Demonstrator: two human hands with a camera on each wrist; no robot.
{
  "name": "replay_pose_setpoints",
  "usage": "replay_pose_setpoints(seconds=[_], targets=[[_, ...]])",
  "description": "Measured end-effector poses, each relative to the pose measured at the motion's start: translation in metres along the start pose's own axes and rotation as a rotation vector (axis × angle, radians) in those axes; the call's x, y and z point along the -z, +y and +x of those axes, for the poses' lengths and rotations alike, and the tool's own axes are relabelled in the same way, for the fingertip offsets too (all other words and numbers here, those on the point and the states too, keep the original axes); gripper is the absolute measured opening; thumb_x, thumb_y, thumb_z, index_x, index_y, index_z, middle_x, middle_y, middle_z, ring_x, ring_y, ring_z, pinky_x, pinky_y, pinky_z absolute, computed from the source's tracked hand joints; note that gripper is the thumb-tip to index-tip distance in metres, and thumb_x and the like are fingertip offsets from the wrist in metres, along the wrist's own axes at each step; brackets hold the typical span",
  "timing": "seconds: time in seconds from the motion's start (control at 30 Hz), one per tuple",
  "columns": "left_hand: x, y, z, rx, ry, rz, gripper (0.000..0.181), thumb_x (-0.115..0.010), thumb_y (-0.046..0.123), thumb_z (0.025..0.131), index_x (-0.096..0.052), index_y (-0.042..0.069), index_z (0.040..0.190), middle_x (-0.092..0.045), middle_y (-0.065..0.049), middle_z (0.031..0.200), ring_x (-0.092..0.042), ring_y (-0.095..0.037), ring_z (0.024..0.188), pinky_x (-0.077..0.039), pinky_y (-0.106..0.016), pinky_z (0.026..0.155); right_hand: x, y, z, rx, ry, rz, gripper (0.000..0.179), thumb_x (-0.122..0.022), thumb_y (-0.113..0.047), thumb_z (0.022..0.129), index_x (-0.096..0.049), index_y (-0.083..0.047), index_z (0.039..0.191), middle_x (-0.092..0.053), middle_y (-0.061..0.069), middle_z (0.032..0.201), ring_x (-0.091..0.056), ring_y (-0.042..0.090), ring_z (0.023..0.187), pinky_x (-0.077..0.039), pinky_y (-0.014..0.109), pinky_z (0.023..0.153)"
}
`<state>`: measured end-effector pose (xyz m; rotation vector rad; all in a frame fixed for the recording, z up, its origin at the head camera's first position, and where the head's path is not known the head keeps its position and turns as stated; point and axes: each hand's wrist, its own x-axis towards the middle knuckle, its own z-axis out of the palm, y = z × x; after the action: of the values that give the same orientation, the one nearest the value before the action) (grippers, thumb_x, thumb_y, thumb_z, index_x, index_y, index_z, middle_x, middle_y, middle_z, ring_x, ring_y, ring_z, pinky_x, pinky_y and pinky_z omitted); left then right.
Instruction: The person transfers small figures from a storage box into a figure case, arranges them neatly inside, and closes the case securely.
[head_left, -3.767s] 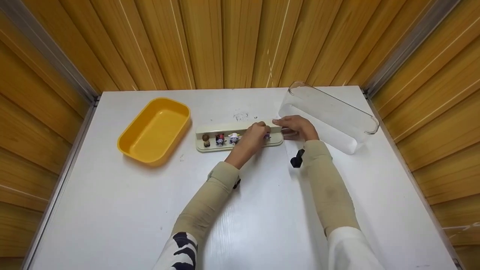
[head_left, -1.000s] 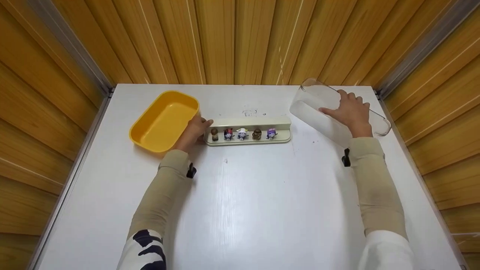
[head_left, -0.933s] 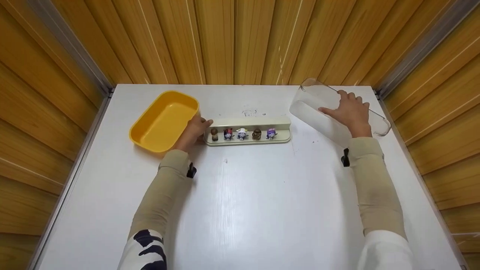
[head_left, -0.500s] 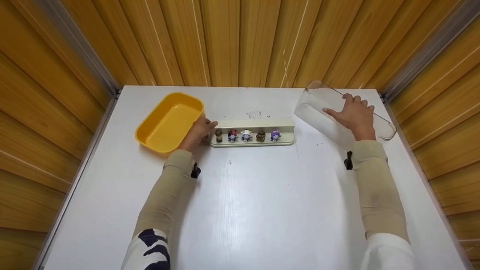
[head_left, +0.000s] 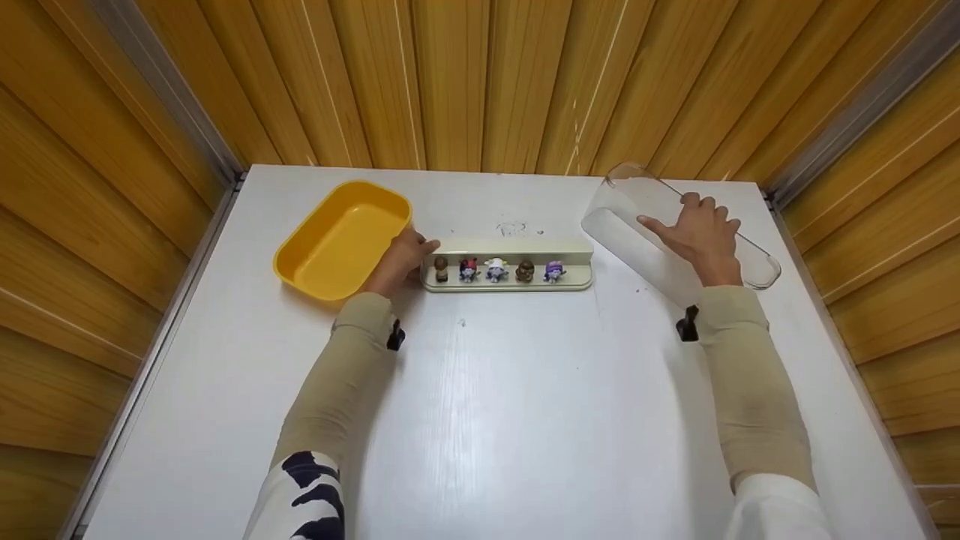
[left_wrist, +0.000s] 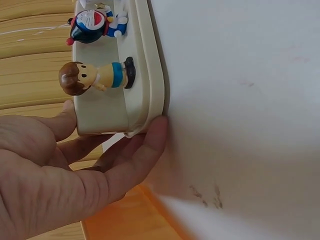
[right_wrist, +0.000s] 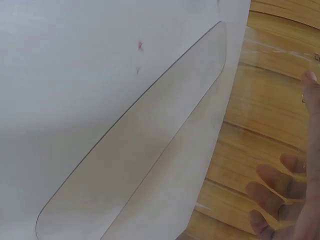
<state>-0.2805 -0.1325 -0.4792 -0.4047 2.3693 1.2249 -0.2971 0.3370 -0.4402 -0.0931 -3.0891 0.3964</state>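
In the head view, a cream display base (head_left: 517, 246) with a raised back step stands on the white table, bearing a row of several small figurines (head_left: 496, 270). My left hand (head_left: 401, 261) holds its left end, thumb on the step and fingers along the lower edge. Nearest to that hand is a brown-haired figurine (left_wrist: 95, 77) in blue shorts, beside a blue-and-white one (left_wrist: 97, 25) with a dark hat. At the back right, my right hand (head_left: 703, 234) grips a long clear plastic cover (head_left: 634, 240) from above; its fingers show through the plastic in the right wrist view.
An orange-yellow tub (head_left: 341, 251) stands just left of the display base, close by my left forearm. Wood-patterned panels (head_left: 450, 82) wall the white table (head_left: 517, 405) at the back and sides.
My left hand has gone from the figurines to the base's left end. My right hand has left the base's right end for the clear cover, which has lately shifted slightly left with it.
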Motion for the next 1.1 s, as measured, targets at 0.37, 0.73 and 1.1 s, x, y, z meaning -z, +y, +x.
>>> replay_pose_setpoints(seconds=[0.37,0.73,1.1], targets=[[-0.014,0.016,-0.001,-0.028,0.064,0.147,0.047,-0.057,0.037,0.104,-0.062,0.002,0.136,-0.067,-0.012,0.125,-0.062,-0.023,0.100,-0.056,-0.034,0.084,0.023,-0.019,0.004,0.009,0.464,1.099,0.040,-0.056,-0.050,0.095,-0.064,-0.018,0.117,-0.066,0.001,0.097,-0.065,0.018,0.092,-0.049,0.027,0.078],[-0.017,0.016,-0.002,-0.073,0.034,0.122,0.048,-0.057,0.032,0.105,-0.058,-0.003,0.139,-0.065,-0.016,0.130,-0.062,-0.025,0.105,-0.055,-0.037,0.094,0.018,-0.054,-0.030,0.371,0.392,0.983,0.052,-0.067,-0.039,0.092,-0.063,-0.002,0.129,-0.063,0.030,0.109,-0.063,0.015,0.097,-0.048,0.018,0.088],[-0.014,0.015,-0.004,-0.063,0.047,0.106,0.048,-0.059,0.033,0.104,-0.058,-0.001,0.139,-0.064,-0.015,0.131,-0.061,-0.025,0.110,-0.052,-0.039,0.099,0.031,-0.070,-0.027,0.559,0.313,1.008,0.083,-0.075,-0.057,0.086,-0.058,0.005,0.138,-0.059,0.040,0.109,-0.063,0.036,0.098,-0.050,0.022,0.094]])
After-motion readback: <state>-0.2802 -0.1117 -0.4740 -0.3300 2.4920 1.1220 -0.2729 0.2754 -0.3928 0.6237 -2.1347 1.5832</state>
